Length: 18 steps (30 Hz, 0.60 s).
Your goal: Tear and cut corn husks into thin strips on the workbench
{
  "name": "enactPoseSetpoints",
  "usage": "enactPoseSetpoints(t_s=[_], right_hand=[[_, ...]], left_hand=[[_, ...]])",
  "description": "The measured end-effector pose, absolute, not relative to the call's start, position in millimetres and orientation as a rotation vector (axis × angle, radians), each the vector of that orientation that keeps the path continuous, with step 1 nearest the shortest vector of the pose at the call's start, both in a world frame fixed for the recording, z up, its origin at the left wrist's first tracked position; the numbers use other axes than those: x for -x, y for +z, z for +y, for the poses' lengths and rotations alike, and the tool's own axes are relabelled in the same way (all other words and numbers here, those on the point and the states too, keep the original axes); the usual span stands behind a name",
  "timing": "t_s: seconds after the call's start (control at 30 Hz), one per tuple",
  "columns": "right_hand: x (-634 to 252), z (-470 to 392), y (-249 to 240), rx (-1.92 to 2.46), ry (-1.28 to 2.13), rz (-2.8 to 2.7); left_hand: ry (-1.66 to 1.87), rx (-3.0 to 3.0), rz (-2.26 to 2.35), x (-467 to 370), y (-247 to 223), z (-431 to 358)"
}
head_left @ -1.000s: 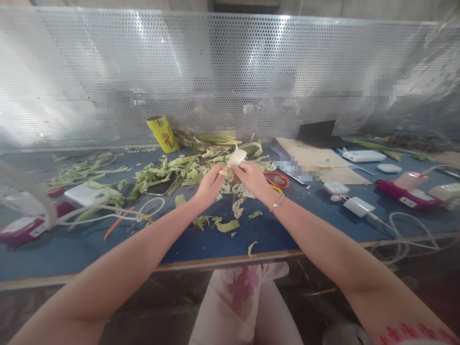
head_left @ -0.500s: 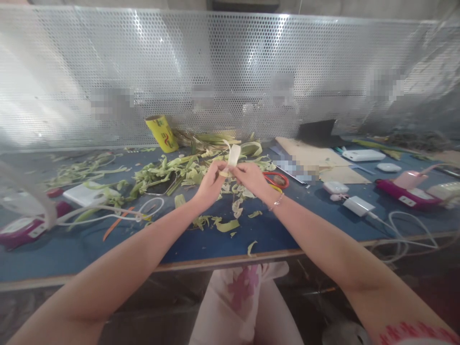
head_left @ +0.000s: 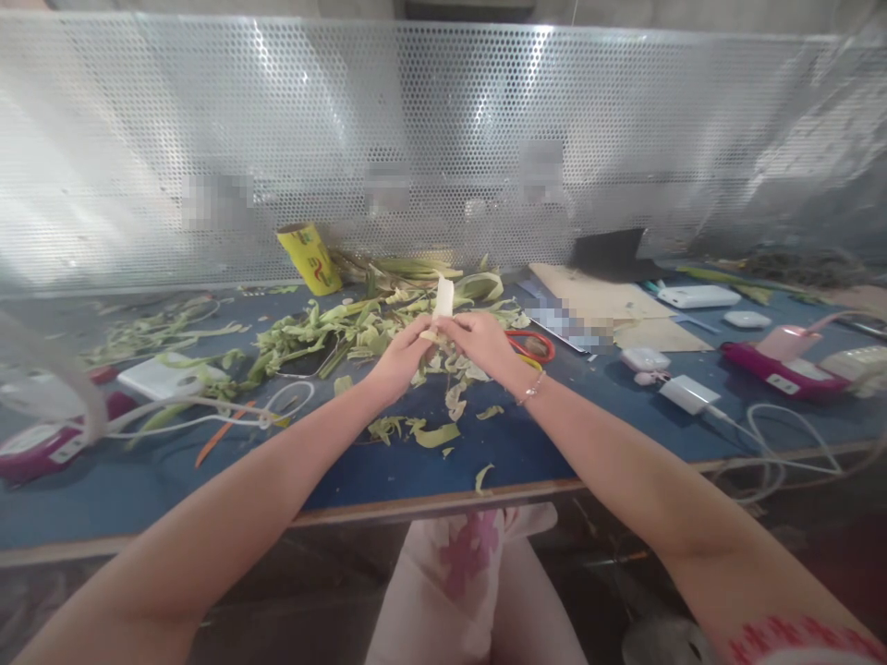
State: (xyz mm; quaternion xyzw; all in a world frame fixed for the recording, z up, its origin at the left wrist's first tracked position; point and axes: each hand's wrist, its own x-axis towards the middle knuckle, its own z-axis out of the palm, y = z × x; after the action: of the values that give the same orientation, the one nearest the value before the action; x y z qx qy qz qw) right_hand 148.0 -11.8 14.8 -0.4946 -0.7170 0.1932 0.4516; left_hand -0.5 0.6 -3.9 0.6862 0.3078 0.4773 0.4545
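A pale cream strip of plant leaf (head_left: 444,297) stands upright between my hands over the middle of the blue table. My left hand (head_left: 408,356) pinches its lower end, fingers closed. On the other side my right hand (head_left: 478,337) grips the same strip with thumb and fingers, a thin bracelet on its wrist. Both hands nearly touch. Behind and beside them lies a heap of green leaf strips and stalks (head_left: 297,337). Small peeled scraps (head_left: 436,434) are scattered on the table just below my hands.
A yellow cardboard tube (head_left: 310,259) leans near the perforated metal screen (head_left: 443,120). To the right are a red-handled tool (head_left: 540,346), brown card sheets (head_left: 589,291), a white charger (head_left: 689,394) and a magenta power strip (head_left: 783,369). White cables (head_left: 200,411) lie at left, beside an orange strip (head_left: 222,434).
The strip between my hands now stands straighter, its curled lower part less visible. My hands have stayed in nearly the same place, the fingers shifted slightly.
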Motion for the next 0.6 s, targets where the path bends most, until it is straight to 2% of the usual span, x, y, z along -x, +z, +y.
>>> enactPoseSetpoints(t_s=[0.4,0.5,0.6], right_hand=[[-159.7,-6.5,16.7,1.066,0.12,-1.856],[-164.3,-5.0,19.2,1.051,0.162,-1.884],[-170.2,-2.4,20.4,1.102,0.378,-1.916]], left_hand=[[1.248,-1.635,0.828,1.6,-4.5,3.4],[1.255,-1.626,0.821,1.1,-2.8,2.3],[1.247,-1.619,0.832,1.6,-2.0,2.2]])
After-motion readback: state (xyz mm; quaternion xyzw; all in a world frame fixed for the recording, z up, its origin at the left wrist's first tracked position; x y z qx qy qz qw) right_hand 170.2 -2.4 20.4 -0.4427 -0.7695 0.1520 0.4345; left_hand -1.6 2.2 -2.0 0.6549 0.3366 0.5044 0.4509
